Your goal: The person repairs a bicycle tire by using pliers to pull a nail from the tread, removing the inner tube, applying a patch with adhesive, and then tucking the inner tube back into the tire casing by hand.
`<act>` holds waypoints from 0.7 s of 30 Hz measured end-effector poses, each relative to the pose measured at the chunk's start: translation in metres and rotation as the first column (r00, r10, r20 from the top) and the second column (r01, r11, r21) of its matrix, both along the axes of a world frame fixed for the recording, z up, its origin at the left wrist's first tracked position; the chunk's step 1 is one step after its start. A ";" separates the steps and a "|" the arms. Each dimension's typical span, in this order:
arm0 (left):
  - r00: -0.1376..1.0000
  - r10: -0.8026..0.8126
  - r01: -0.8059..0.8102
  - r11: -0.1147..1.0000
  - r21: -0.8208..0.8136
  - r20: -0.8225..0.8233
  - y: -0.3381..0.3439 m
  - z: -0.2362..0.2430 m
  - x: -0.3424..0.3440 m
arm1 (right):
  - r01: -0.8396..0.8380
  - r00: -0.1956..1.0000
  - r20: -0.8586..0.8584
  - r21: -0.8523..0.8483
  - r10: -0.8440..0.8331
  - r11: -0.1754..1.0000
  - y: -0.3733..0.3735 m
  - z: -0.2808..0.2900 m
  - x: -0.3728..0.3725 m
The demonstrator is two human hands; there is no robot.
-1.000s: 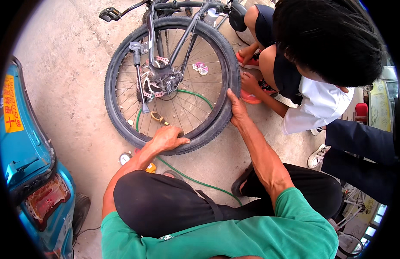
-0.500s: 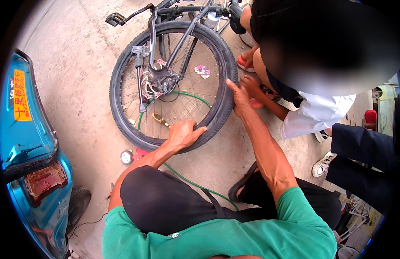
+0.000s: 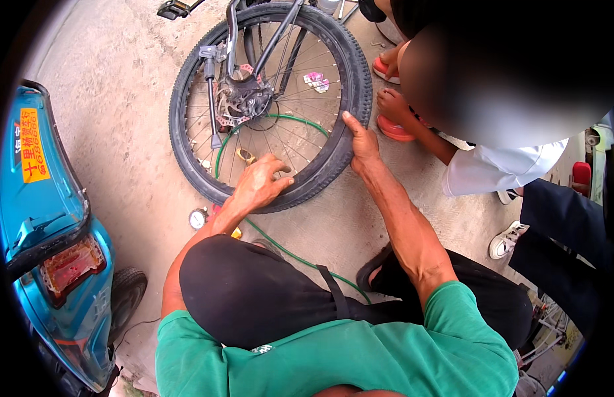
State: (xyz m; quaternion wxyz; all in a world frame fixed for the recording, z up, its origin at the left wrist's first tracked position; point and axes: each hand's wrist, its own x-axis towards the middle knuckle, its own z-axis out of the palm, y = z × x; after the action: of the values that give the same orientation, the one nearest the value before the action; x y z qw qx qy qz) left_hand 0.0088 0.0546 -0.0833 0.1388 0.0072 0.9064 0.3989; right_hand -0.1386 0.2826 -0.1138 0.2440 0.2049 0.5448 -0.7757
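Observation:
A bicycle wheel stands before me, its black knobbly tyre point(image 3: 356, 74) around thin spokes and a brake disc point(image 3: 229, 118). On the tyre's right side my right hand point(image 3: 363, 147) is closed, thumb on the sidewall and fingers hidden behind. My left hand point(image 3: 257, 184) lies over the near edge of the rim, its thumb and bent forefinger apart with nothing visible between them; the other fingertips are partly hidden. Just beyond it, seen through the spokes, is a yellow fitting point(image 3: 246, 156). A green hose point(image 3: 283, 246) runs under the wheel and past my leg.
A round dial gauge point(image 3: 198, 218) lies left of my forearm. The kickstand point(image 3: 212, 109) hangs beside the wheel. At left stands a blue vehicle point(image 3: 48, 205). Another person crouches at right, a hand point(image 3: 394, 104) near red shoes point(image 3: 394, 129); dark trouser legs point(image 3: 562, 218) stand behind.
The wheel and bicycle sit higher in the picture. My left hand has loosened, its thumb drawn in toward the rim. My right hand keeps its hold on the tyre.

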 end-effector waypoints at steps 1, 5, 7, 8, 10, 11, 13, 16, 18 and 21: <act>0.999 -0.036 0.036 0.999 -0.004 -0.021 -0.002 -0.001 0.003 | -0.011 1.000 0.005 0.014 0.011 1.000 0.001 -0.002 -0.002; 0.975 -0.222 0.222 0.975 0.033 -0.005 -0.013 -0.016 0.003 | -0.004 0.998 0.056 0.060 0.000 0.998 -0.007 -0.001 0.002; 0.953 -0.293 0.290 0.956 0.039 0.072 -0.014 -0.009 -0.009 | 0.015 0.997 0.077 0.058 -0.019 0.998 -0.007 -0.001 -0.003; 0.938 -0.327 0.329 0.944 0.003 0.112 -0.012 -0.005 -0.018 | 0.006 0.997 0.079 0.061 -0.010 0.998 -0.006 -0.001 -0.008; 0.904 -0.378 0.398 0.915 -0.069 0.199 -0.009 -0.001 -0.031 | -0.023 0.996 0.087 0.063 0.018 0.998 -0.006 -0.004 -0.018; 0.906 -0.383 0.399 0.915 -0.063 0.179 -0.007 -0.002 -0.034 | -0.052 0.992 0.115 0.059 0.045 0.997 -0.005 -0.004 -0.025; 0.920 -0.339 0.362 0.928 -0.091 0.197 0.005 0.006 -0.042 | -0.025 0.996 0.092 0.042 0.021 0.999 -0.003 -0.003 -0.038; 0.959 -0.244 0.263 0.956 -0.133 0.147 0.018 0.009 -0.048 | -0.034 0.999 0.001 0.018 0.034 0.999 0.003 -0.004 -0.045; 0.977 -0.185 0.200 0.966 -0.166 0.104 0.035 0.008 -0.052 | -0.056 0.996 -0.075 0.026 0.058 0.998 0.014 -0.005 -0.026; 0.997 -0.059 0.055 0.995 -0.086 -0.051 0.044 -0.004 -0.060 | -0.090 0.995 -0.047 0.068 0.093 0.994 0.001 0.000 0.047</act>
State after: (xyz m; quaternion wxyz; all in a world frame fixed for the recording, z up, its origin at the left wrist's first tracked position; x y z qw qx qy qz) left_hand -0.0507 0.0985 -0.0870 0.1261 0.0378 0.9253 0.3557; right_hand -0.0912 0.2839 -0.1143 0.2589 0.1682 0.5846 -0.7503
